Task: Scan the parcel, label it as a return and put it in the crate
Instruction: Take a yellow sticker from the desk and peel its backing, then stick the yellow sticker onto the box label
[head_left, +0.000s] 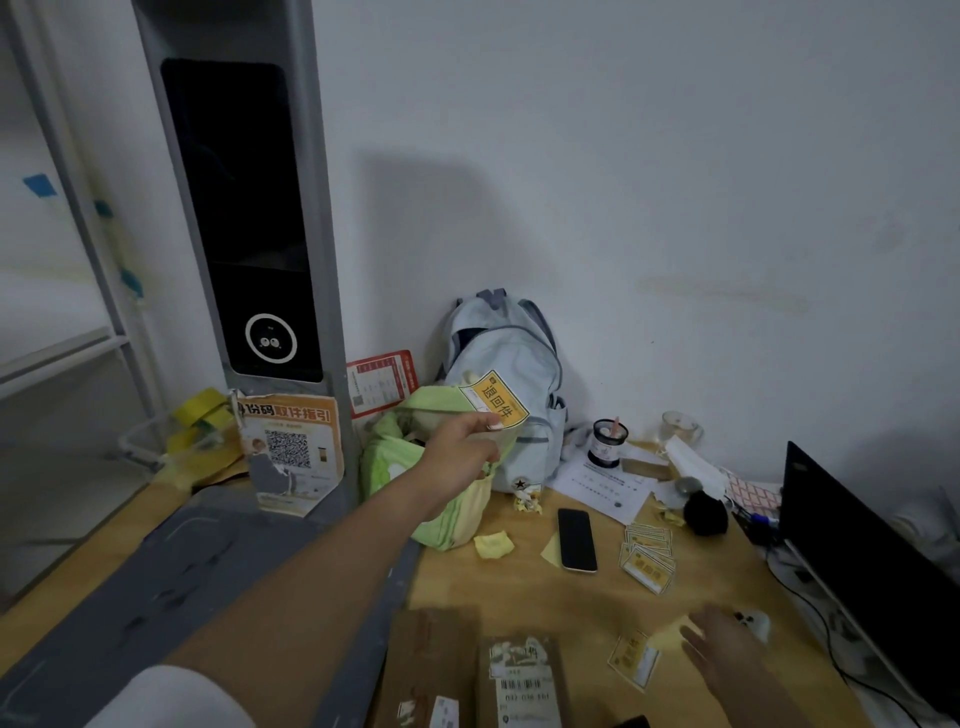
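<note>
Table (571, 603): wooden top, cluttered, running from the near edge to the far wall.
Scanner column (244, 218): tall grey post at far left with a dark glass panel; a QR poster is stuck on its base.
Backpack (511, 384): pale blue, upright against the far wall, right of the column.
Monitor (862, 561): dark, edge-on along the right side of the table.
Green bag (400, 457): soft and crumpled, in front of the backpack, partly behind the left hand.
Parcel (524, 680): brown, flat on the near table edge, barcode sticker facing up, touched by neither hand.
Left hand (462, 457): reaching far over the table, fingers pinched on the return label.
Right hand (727, 649): low over the near right of the table, fingers spread wide, holding nothing; blurred.
Phone (576, 540): black, face up, mid-table.
Label stack (647, 556): yellow stickers just right of the phone.
Return label (496, 402): yellow and white, lifted in front of the backpack.
</note>
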